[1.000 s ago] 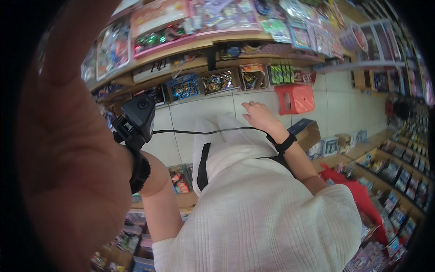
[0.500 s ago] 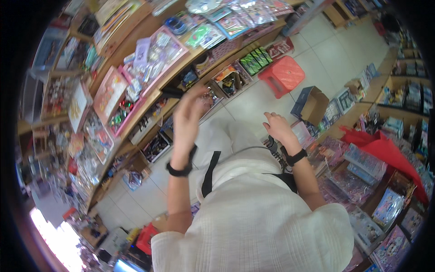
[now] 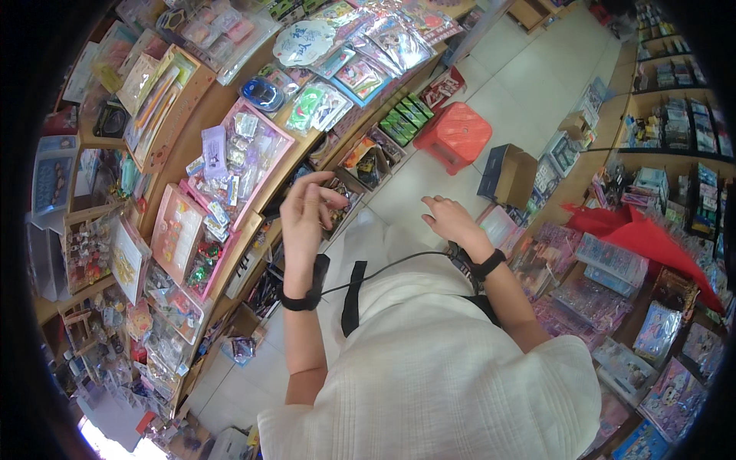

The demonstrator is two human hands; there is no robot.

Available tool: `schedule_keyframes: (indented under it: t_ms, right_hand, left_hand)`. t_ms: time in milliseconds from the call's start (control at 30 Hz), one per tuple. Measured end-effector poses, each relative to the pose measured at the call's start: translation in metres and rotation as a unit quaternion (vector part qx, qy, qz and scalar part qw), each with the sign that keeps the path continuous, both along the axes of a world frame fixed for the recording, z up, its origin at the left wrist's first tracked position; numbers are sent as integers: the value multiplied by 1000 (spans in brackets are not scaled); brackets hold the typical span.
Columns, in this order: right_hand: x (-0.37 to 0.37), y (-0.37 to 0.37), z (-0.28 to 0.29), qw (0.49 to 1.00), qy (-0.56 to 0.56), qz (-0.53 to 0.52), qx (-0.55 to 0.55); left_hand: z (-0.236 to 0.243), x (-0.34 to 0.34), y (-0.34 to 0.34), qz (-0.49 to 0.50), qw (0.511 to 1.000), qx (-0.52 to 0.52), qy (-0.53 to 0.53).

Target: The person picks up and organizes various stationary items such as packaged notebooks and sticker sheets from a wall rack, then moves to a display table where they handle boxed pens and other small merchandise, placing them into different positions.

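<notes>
Long wooden display shelf [image 3: 222,115] runs up the left side, packed with packaged toys and stationery. Red square plastic stool [image 3: 455,134] and dark cardboard box [image 3: 507,175] stand on the pale tiled floor [image 3: 529,69] farther out.

Nearest the raised left hand [image 3: 305,218] is the pink-framed flat tray of small packaged trinkets [image 3: 241,157], tilted on the shelf, just beside the hand and apart from it. It probably handles light and fairly stiff, with slippery film-wrapped bits inside that are loose enough to slide; best taken by the rigid pink rim at both sides, kept level.

Left fingers [image 3: 326,195] are curled together, tips pinched narrow, seemingly holding nothing, though the view is too small to be sure. Right hand [image 3: 451,221] hovers over the floor, fingers loosely spread, empty.

Versus half a second ago: the shelf sits closer and more upright in view, and the left hand has dropped lower from the shelf front.
</notes>
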State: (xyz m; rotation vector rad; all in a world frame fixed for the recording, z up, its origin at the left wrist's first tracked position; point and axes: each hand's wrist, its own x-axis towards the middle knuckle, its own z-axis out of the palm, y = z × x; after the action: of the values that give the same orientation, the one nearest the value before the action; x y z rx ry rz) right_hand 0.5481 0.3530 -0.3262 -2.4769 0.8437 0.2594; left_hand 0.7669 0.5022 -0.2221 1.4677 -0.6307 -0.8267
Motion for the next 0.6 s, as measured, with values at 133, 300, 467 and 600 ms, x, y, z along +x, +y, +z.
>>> schedule_keyframes:
  t_ms: [133,300,467,600]
  right_hand:
    - [36,-37,15,999,-21,-11,23]
    - [34,-111,-1,994,-107,-29,-9]
    - [28,-223,6,995,-88,-46,18]
    - [19,-324,23,998,-34,-54,-14]
  left_hand:
    - [-11,34,-26,54,998,-3,22]
    - [-27,37,-90,29,997,21,71]
    - [-16,37,-176,51,997,31,56]
    - [-8,29,-252,94,993,45,59]
